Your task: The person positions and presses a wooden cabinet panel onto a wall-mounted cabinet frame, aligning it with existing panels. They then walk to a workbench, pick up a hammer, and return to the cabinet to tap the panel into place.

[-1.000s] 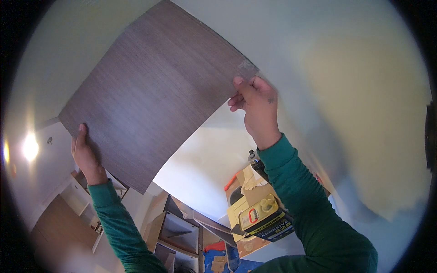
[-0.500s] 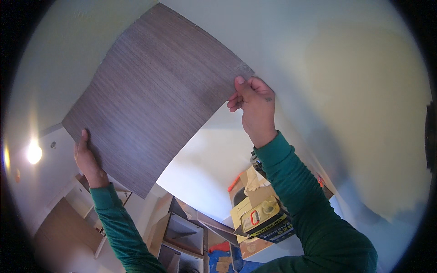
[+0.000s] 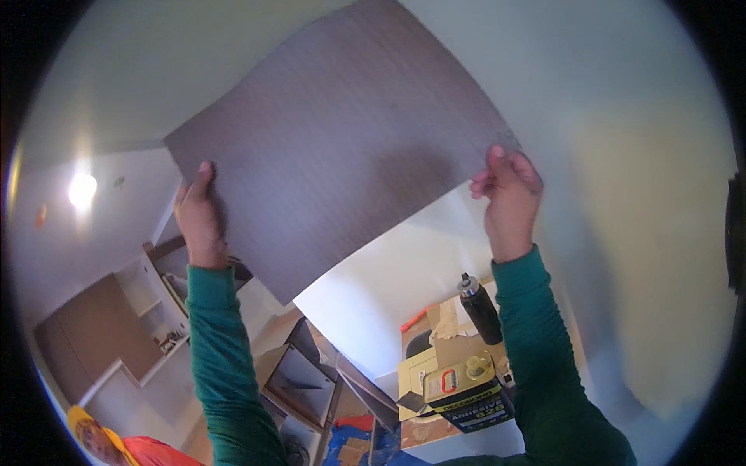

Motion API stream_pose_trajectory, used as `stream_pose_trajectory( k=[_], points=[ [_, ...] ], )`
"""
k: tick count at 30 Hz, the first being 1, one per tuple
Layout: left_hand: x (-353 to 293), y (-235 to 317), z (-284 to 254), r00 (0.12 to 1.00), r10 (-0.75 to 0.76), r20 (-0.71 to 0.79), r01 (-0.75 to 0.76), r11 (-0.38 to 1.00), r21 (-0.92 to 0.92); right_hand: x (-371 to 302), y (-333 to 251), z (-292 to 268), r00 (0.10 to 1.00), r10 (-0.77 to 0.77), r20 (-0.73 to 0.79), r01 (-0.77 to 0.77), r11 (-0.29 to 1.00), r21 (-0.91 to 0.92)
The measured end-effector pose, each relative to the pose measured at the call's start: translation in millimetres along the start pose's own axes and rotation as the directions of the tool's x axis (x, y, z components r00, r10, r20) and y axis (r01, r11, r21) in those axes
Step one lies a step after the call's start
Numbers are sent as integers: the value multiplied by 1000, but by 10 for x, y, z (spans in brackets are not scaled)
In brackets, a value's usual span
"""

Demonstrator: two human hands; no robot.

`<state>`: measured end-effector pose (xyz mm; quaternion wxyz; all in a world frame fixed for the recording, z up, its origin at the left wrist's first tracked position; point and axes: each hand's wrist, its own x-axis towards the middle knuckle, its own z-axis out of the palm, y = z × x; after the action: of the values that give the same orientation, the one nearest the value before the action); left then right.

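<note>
A thin, wood-grained brown laminate sheet [image 3: 334,132] is held up in front of me, slightly bowed. My left hand [image 3: 202,221] grips its left edge, thumb on the near face and the other fingers hidden behind. At the right lower corner my right hand [image 3: 513,198] pinches the sheet between thumb and fingers. Both arms are raised in green sleeves. The sheet's top runs out of view.
Below stands a table bearing a black and yellow adhesive can [image 3: 470,392] and a black bottle [image 3: 480,311]. Open cabinet boxes [image 3: 299,380] stand lower down. A person in orange [image 3: 151,450] is at the lower left. A pale wall [image 3: 653,233] rises on the right.
Both hands and the sheet have shifted right in view, and the sheet has turned a little clockwise. The bottle and the person at lower left have come into sight.
</note>
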<state>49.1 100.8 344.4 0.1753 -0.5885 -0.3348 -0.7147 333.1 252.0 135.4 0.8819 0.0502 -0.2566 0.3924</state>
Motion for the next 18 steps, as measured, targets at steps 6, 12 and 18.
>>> stream_pose_trajectory(
  k=[6,12,18],
  points=[
    [-29,10,-111,997,-13,78,28,981,-191,0,36,6,999,-30,30,30,999,10],
    [-35,107,-145,991,-33,130,68,961,-269,-85,-97,55,998,-52,47,49,997,55],
    [-53,323,-225,994,16,108,5,982,-190,-233,-342,207,999,-40,14,40,999,-17]
  ],
)
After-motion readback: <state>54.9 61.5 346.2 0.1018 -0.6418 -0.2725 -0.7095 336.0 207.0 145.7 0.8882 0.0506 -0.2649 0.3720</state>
